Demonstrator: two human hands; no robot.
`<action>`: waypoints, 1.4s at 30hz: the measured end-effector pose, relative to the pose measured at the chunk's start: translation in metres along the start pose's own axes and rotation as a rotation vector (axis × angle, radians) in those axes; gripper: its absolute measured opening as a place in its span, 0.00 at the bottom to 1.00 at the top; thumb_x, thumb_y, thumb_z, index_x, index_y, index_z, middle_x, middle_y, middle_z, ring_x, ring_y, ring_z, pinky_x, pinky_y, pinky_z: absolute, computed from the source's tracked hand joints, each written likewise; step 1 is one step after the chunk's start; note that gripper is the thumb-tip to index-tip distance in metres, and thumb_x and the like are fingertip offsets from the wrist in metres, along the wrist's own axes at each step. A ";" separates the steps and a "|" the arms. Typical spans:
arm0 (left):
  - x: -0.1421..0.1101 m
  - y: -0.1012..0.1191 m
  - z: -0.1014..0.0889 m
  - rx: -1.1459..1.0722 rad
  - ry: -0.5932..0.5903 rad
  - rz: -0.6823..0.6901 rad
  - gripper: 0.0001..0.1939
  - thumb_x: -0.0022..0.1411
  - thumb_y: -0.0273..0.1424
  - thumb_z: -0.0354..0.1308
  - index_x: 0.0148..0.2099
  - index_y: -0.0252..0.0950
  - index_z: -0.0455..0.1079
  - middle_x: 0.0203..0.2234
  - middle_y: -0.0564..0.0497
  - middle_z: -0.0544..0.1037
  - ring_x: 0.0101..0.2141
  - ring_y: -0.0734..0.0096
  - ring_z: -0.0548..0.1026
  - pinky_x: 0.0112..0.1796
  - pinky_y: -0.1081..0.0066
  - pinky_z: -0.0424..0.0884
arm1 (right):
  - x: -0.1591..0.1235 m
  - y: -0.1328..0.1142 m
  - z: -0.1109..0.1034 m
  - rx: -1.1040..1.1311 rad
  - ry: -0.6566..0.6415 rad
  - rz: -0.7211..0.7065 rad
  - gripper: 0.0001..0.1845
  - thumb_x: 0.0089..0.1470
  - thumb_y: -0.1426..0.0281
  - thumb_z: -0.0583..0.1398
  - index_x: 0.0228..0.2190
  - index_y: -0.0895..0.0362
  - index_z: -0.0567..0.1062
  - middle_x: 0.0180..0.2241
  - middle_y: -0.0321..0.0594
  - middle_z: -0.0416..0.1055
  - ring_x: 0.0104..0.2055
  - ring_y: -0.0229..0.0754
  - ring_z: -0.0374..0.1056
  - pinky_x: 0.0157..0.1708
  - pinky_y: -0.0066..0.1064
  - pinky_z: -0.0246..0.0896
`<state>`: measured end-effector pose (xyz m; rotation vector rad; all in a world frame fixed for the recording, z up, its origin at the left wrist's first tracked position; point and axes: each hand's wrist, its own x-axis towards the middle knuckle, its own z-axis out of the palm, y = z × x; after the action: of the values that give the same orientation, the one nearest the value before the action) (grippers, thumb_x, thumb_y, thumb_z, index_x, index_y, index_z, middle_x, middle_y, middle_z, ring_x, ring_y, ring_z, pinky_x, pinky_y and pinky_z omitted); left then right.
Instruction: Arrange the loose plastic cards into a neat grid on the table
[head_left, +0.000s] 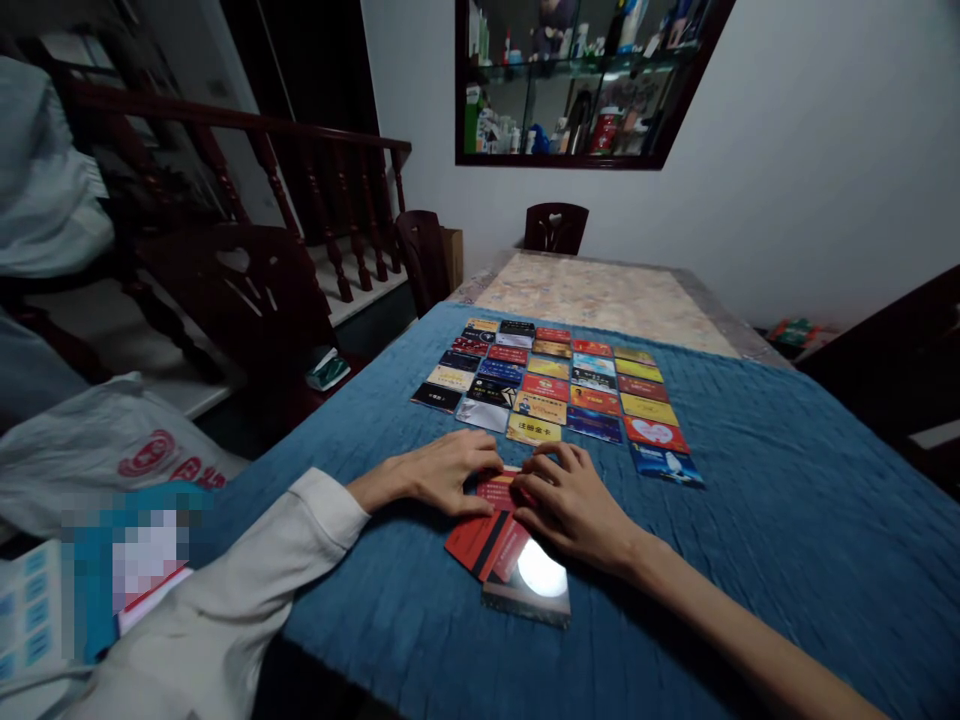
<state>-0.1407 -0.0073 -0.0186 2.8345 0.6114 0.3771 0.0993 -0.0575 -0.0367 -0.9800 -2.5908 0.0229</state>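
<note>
Both my hands rest on the blue cloth (787, 520) near its front. My left hand (442, 473) lies palm down, its fingers curled onto a red card (498, 489). My right hand (574, 500) meets it from the right, with its fingertips on the same card. Under and just before my hands lies a small loose pile of cards (517, 575), red ones fanned on top of a glossy one that reflects a lamp. Beyond my hands several rows of cards (555, 392) are laid out face up in a grid.
The blue cloth covers the near half of a long table; a patterned cover (600, 295) lies over the far half. Dark wooden chairs (555, 228) stand at the far end and on the left. A white plastic bag (97, 450) sits at the left. A glass cabinet (577, 80) hangs on the wall.
</note>
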 end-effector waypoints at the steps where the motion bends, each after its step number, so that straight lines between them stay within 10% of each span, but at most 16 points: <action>1: 0.000 0.000 0.000 -0.003 0.000 0.002 0.18 0.57 0.40 0.65 0.45 0.33 0.72 0.37 0.46 0.73 0.36 0.63 0.71 0.38 0.66 0.68 | 0.000 0.000 -0.001 0.001 -0.005 0.000 0.14 0.63 0.60 0.56 0.44 0.53 0.75 0.44 0.46 0.74 0.52 0.54 0.59 0.51 0.51 0.53; 16: -0.002 -0.008 -0.002 -0.193 0.045 0.015 0.05 0.57 0.30 0.62 0.36 0.34 0.75 0.31 0.49 0.76 0.32 0.70 0.72 0.35 0.72 0.68 | 0.002 0.005 -0.016 0.039 0.001 -0.041 0.10 0.60 0.65 0.58 0.42 0.52 0.77 0.40 0.44 0.76 0.51 0.51 0.62 0.49 0.47 0.55; 28: 0.001 -0.015 -0.002 -0.331 0.183 -0.061 0.15 0.67 0.28 0.52 0.30 0.31 0.75 0.27 0.48 0.77 0.28 0.75 0.72 0.33 0.75 0.67 | 0.003 0.019 -0.002 0.011 0.213 -0.019 0.14 0.64 0.71 0.53 0.49 0.52 0.74 0.39 0.43 0.78 0.45 0.46 0.66 0.44 0.40 0.59; 42: -0.001 -0.024 0.006 -0.189 0.250 -0.068 0.11 0.68 0.28 0.52 0.45 0.32 0.76 0.33 0.46 0.79 0.34 0.69 0.75 0.37 0.72 0.70 | 0.006 0.025 0.018 -0.142 0.299 0.037 0.16 0.60 0.74 0.55 0.49 0.55 0.73 0.37 0.41 0.77 0.40 0.45 0.64 0.42 0.37 0.55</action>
<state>-0.1486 0.0125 -0.0303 2.6000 0.6772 0.7431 0.1044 -0.0325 -0.0551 -0.9956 -2.3243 -0.2808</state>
